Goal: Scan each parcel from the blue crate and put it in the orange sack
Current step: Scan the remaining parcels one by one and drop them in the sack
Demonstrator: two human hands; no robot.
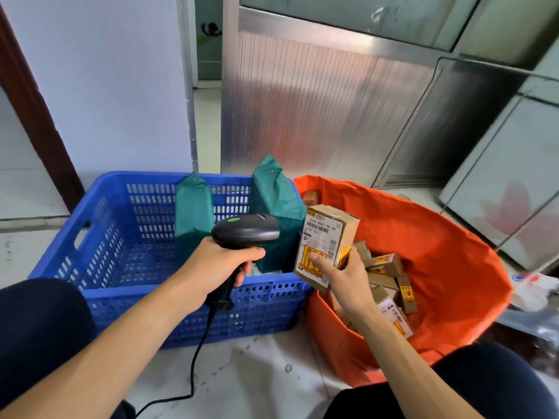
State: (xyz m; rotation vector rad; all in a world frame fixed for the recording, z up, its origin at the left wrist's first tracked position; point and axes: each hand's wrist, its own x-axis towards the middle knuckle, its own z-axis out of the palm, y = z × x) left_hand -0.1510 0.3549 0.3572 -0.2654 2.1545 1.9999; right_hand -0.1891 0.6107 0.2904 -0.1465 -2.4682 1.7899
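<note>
My left hand grips the handle of a black barcode scanner, whose head points right at a cardboard parcel. My right hand holds that parcel upright by its lower end, over the left rim of the orange sack, its white label facing the scanner. The blue crate stands on the left with two green bag parcels leaning against its far wall. Several small cardboard parcels lie inside the sack.
The scanner's black cable hangs down to the floor between my knees. A metal-clad door and cabinet stand behind the sack. Plastic bags lie on the floor right of the sack. A white wall rises behind the crate.
</note>
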